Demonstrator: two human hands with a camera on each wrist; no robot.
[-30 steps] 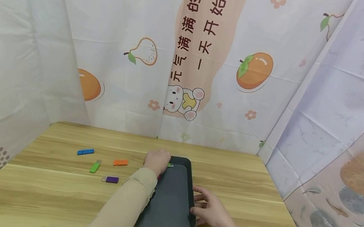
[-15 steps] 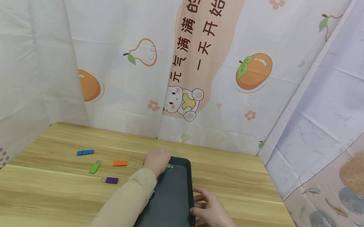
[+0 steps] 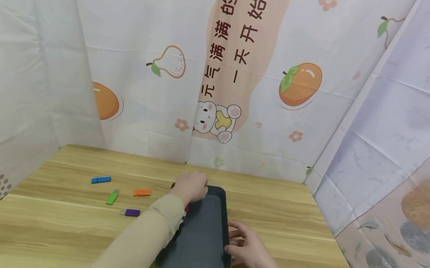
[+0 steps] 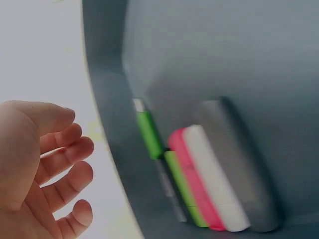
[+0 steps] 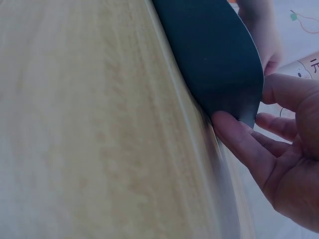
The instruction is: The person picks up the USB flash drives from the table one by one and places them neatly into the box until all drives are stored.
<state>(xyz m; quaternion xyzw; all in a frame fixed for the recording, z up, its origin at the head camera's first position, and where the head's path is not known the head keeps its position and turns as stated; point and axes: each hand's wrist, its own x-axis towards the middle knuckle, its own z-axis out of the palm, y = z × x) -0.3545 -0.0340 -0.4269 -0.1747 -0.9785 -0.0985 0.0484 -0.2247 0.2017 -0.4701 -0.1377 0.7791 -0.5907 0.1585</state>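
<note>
A dark grey rectangular tray (image 3: 202, 240) lies on the wooden table. My left hand (image 3: 190, 186) is over its far left corner, fingers loosely curled with nothing between them; the left wrist view shows the fingers just off the tray's edge. Along one side of the tray lie a green USB stick (image 4: 148, 133) with a metal plug, a lime green piece (image 4: 180, 177), a pink one (image 4: 193, 181), a white one (image 4: 214, 181) and a dark grey one (image 4: 237, 172). My right hand (image 3: 249, 248) touches the tray's right side with relaxed fingers and thumb.
Left of the tray lie several USB sticks: blue (image 3: 100, 179), green (image 3: 112, 197), orange (image 3: 142, 193) and purple (image 3: 130, 212). Printed white curtains (image 3: 151, 110) hang behind the table and at both sides.
My left hand has moved slightly right and away from me, now covering the green USB stick seen beside it earlier in the head view. The right hand stays at the tray's side.
</note>
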